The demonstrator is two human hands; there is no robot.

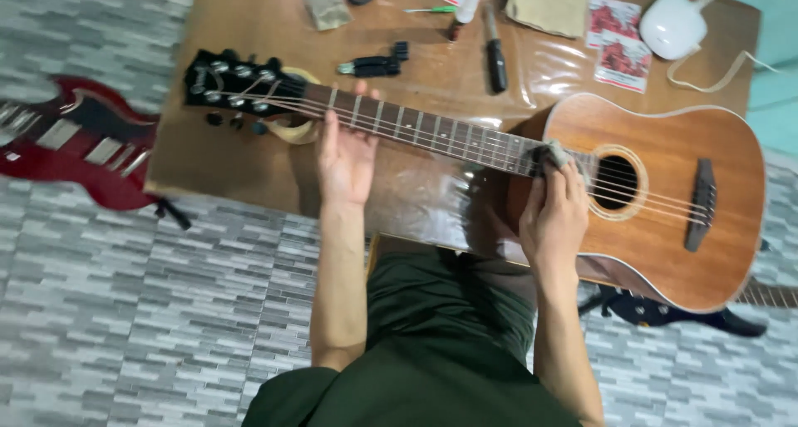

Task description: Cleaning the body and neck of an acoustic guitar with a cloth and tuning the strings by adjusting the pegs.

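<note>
— Where did the acoustic guitar [665, 219] lie, taken from the hands?

— Flat on the wooden table [249, 28], face up. Its long axis ran crosswise in front of the person: the black headstock [237, 82] lay out past the left hand [345, 157], the body and sound hole [616, 182] just beyond the right hand [553, 215].

— And the grips?

— The left hand lay on the neck [432, 132] near the headstock end, fingers loosely spread and reaching over the strings, more steadying than clamping. The right hand was curled, fingertips bunched down on a small grey cloth [550, 154], which it pressed against the fretboard right where the neck met the body.

— Which hand was nearer the open stretch of frets?

— Both bordered it; the bare frets ran between them, away from the cloth toward the left hand. Both forearms came up from the lap, wrists fairly straight, the right one bent down over the cloth.

— Anything close by?

— Beyond the neck, a black string winder [378, 64] and a screwdriver [495, 57]; a red electric guitar [75, 140] lay on the floor, well off past the headstock.
</note>
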